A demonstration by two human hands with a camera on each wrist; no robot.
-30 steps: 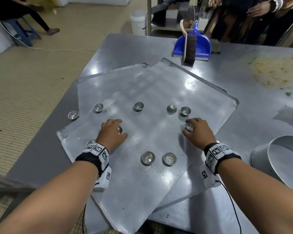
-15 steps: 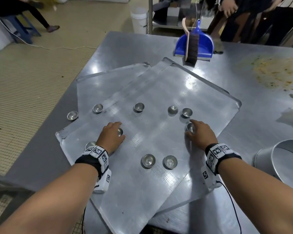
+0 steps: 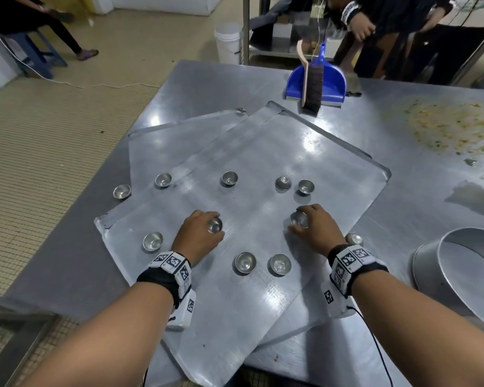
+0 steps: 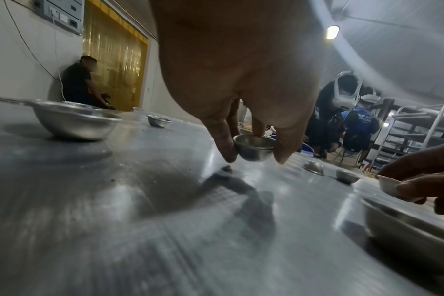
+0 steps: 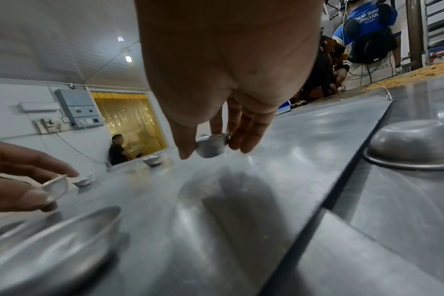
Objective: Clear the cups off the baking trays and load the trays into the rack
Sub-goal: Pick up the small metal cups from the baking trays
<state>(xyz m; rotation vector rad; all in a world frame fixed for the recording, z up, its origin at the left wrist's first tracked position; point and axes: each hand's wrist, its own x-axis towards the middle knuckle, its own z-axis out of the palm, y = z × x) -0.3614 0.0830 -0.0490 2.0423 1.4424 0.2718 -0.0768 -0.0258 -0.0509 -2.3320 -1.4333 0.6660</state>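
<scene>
While each hand pinches one small metal cup just above the top baking tray (image 3: 263,152), left hand (image 3: 197,236) mid-left, right hand (image 3: 315,231) mid-right, the big round pan (image 3: 470,272) lies nearer the right hand.

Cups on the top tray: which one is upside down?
The cup in the far row, just left of the upright cup at that row's right end. It shows a domed bottom; the other loose cups show open hollows.

Small steel cups (image 3: 245,263) scattered upright, overlapping flat baking trays (image 3: 333,169)
</scene>
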